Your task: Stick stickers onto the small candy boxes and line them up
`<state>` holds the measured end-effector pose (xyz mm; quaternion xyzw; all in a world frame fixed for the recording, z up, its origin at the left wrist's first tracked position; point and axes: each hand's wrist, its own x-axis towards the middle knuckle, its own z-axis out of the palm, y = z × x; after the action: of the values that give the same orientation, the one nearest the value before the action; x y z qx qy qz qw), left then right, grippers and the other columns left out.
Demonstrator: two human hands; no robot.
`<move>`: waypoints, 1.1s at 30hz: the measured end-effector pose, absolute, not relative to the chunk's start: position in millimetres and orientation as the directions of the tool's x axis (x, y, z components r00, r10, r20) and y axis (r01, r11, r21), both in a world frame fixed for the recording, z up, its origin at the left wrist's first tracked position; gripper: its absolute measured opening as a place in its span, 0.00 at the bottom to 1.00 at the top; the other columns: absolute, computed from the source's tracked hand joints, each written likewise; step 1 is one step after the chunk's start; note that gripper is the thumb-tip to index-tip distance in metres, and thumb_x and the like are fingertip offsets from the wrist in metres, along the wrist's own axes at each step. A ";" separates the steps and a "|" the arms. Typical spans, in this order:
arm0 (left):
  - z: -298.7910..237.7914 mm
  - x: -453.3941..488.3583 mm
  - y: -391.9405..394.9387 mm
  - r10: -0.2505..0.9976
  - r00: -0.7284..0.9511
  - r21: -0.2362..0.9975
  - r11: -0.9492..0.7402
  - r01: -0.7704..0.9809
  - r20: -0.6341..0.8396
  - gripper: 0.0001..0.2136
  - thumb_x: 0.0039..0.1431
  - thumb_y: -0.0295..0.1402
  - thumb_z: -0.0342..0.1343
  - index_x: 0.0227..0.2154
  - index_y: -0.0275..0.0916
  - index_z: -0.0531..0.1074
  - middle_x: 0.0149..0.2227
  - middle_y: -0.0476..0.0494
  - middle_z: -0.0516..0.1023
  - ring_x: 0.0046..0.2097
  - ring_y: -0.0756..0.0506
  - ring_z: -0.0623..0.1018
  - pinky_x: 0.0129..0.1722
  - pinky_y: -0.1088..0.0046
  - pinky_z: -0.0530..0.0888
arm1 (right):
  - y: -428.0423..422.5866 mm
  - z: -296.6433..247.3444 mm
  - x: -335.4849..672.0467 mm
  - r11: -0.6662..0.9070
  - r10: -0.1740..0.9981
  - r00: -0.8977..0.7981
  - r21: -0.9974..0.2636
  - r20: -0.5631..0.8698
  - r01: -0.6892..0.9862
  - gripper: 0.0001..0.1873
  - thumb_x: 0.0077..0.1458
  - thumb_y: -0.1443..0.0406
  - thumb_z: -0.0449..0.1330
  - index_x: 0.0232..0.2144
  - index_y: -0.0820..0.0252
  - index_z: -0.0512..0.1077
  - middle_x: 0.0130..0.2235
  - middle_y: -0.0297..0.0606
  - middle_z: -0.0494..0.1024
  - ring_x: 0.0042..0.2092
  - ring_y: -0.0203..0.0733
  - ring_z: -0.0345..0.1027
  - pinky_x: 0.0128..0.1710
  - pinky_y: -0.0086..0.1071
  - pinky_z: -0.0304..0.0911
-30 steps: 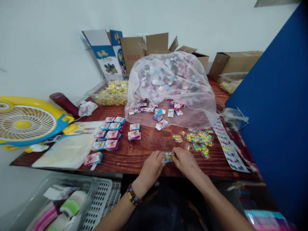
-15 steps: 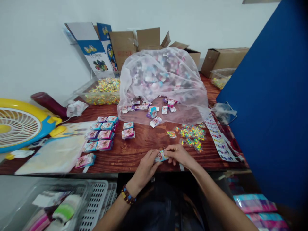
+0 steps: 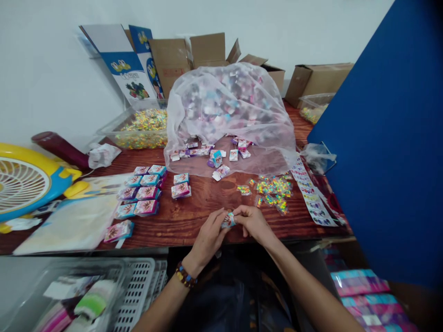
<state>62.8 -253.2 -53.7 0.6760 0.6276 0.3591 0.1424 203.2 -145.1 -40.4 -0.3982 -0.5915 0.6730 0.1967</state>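
Both hands meet at the front edge of the wooden table, around one small printed box in light blue and white. My left hand is closed on its left side, and the fingers of my right hand pinch its right end. Fingers cover much of the box. Just beyond my right hand lies a pile of small clear packets with yellow, green and orange bits. To the left, similar finished-looking boxes stand in stacked rows, with a small separate stack beside them.
A translucent bag full of small boxes spills onto the table. A plastic tub of packets, a yellow and blue fan and a sticker sheet lie around. A blue panel bounds the right; a crate sits below.
The camera view has shifted slightly. My right fingers have moved in closer to the left hand, covering more of the box's right end. The other boxes and packets stay in place.
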 end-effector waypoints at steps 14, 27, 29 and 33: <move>-23.1 67.0 -244.0 0.993 -0.115 0.955 -0.001 0.297 0.037 0.16 0.61 0.34 0.50 0.52 0.44 0.65 0.50 0.44 0.72 0.51 0.45 0.72 0.53 0.64 0.67 | -138.1 -31.1 214.1 0.109 0.703 -0.705 -0.966 -0.094 0.237 0.08 0.53 0.67 0.55 0.35 0.59 0.72 0.29 0.31 0.76 0.21 0.30 0.65 0.23 0.24 0.60; -19.0 78.9 -251.1 0.974 -0.192 0.990 0.100 -0.097 -0.117 0.16 0.57 0.35 0.56 0.48 0.42 0.64 0.39 0.47 0.73 0.39 0.47 0.75 0.41 0.70 0.73 | -162.7 -39.0 230.7 0.171 0.814 -0.572 -0.983 0.104 0.065 0.15 0.53 0.60 0.61 0.43 0.56 0.71 0.41 0.37 0.72 0.34 0.37 0.67 0.34 0.29 0.63; -18.2 80.6 -251.8 0.979 -0.179 0.994 0.088 -0.057 -0.097 0.17 0.57 0.34 0.55 0.49 0.42 0.64 0.40 0.47 0.73 0.39 0.48 0.74 0.42 0.71 0.72 | -165.7 -41.0 229.4 0.132 0.796 -0.599 -0.991 0.084 0.036 0.13 0.54 0.60 0.60 0.43 0.55 0.71 0.40 0.37 0.74 0.39 0.39 0.68 0.39 0.30 0.64; -17.6 79.2 -253.1 0.985 -0.133 0.993 0.101 -0.069 -0.109 0.15 0.56 0.34 0.56 0.47 0.40 0.66 0.39 0.47 0.73 0.38 0.49 0.74 0.41 0.72 0.71 | -167.0 -37.5 226.0 0.192 0.780 -0.606 -0.981 0.155 -0.004 0.09 0.55 0.61 0.60 0.39 0.56 0.74 0.40 0.37 0.74 0.43 0.41 0.68 0.44 0.32 0.63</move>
<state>79.2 -253.1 -17.6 0.4218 0.5429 0.5214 0.5055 226.0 -167.0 -37.5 -0.2807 -0.6910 0.5704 0.3440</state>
